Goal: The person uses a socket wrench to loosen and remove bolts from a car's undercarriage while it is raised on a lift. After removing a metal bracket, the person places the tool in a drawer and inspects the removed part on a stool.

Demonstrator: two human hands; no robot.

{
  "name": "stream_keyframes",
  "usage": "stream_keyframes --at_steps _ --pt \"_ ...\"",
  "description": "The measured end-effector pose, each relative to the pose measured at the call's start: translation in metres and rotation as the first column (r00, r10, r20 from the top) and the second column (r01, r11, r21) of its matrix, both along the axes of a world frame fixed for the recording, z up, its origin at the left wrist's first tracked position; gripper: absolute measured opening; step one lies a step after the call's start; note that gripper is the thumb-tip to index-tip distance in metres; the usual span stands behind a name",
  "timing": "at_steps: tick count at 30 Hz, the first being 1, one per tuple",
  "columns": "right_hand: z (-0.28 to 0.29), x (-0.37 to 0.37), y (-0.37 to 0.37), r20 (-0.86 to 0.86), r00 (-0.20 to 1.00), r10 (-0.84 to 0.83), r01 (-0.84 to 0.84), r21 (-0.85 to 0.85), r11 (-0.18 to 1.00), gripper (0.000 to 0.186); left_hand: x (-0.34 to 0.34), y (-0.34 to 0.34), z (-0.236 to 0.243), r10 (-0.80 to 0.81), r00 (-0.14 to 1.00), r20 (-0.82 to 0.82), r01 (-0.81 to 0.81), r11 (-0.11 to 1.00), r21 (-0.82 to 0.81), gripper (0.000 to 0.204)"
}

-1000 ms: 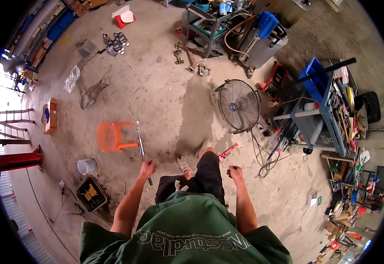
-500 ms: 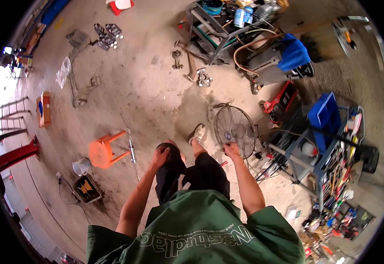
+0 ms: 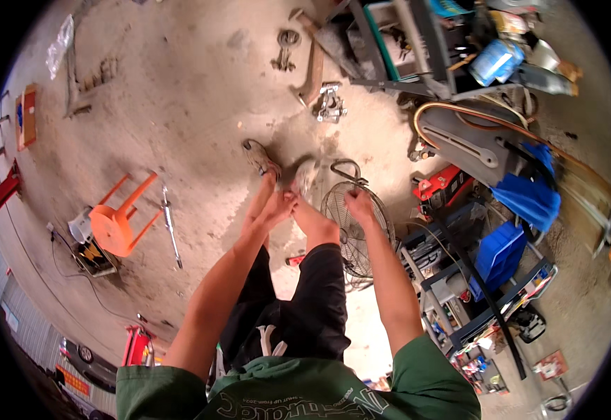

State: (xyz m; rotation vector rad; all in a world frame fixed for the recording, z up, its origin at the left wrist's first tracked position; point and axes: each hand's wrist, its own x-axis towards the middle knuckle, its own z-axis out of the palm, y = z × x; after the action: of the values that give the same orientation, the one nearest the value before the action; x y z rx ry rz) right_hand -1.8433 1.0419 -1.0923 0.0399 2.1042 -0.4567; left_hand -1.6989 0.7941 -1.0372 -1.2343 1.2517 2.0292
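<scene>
My left hand [image 3: 278, 206] is out in front of my legs, its fingers curled together over the shin and knee area. Any small thing inside it is hidden. My right hand [image 3: 359, 205] is closed in a loose fist, seen above the black round-caged floor fan [image 3: 345, 232]. What it may hold cannot be made out, and whether it touches the fan cage is unclear. Both forearms reach forward from the green shirt. Below my hands one shoe [image 3: 262, 159] shows sharply, while the other shoe [image 3: 307, 176] is blurred.
An orange stool [image 3: 115, 229] lies tipped at left, beside a metal rod [image 3: 171, 227]. Metal parts [image 3: 330, 103] lie ahead on the concrete. At right stand a red floor jack [image 3: 440, 187], a blue bin [image 3: 497, 260] on a tool cart and a cluttered rack [image 3: 428, 87].
My left hand has left my thigh and swung forward and right. My right hand has risen slightly. The view has shifted forward and turned; my legs have changed stride.
</scene>
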Motion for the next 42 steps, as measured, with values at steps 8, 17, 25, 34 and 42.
stream_keyframes --at_steps 8,17,25,34,42 --pt "-0.254 -0.115 -0.026 0.029 0.999 0.020 -0.020 0.017 1.000 0.022 -0.061 0.015 -0.286 0.129 0.992 0.010 -0.130 0.984 0.125 0.031" --pt "-0.434 -0.239 -0.099 -0.278 0.959 0.062 -0.090 -0.091 0.992 0.043 -0.184 0.043 -0.491 0.543 0.837 0.062 -0.534 0.790 0.301 0.047" --pt "-0.437 -0.241 -0.117 -0.078 0.978 0.193 -0.201 -0.109 0.974 0.040 -0.187 0.091 -0.555 0.732 0.668 -0.133 -0.680 0.673 0.291 0.035" --pt "-0.218 -0.188 -0.090 -0.012 1.000 -0.009 0.007 -0.137 0.991 0.032 -0.145 0.037 -0.304 0.248 0.932 -0.265 -0.214 0.965 0.151 0.036" --pt "0.059 -0.101 -0.220 -0.013 1.000 0.008 -0.012 -0.372 0.928 0.034 -0.072 -0.072 -0.024 0.345 0.898 -0.272 -0.395 0.905 -0.156 0.034"
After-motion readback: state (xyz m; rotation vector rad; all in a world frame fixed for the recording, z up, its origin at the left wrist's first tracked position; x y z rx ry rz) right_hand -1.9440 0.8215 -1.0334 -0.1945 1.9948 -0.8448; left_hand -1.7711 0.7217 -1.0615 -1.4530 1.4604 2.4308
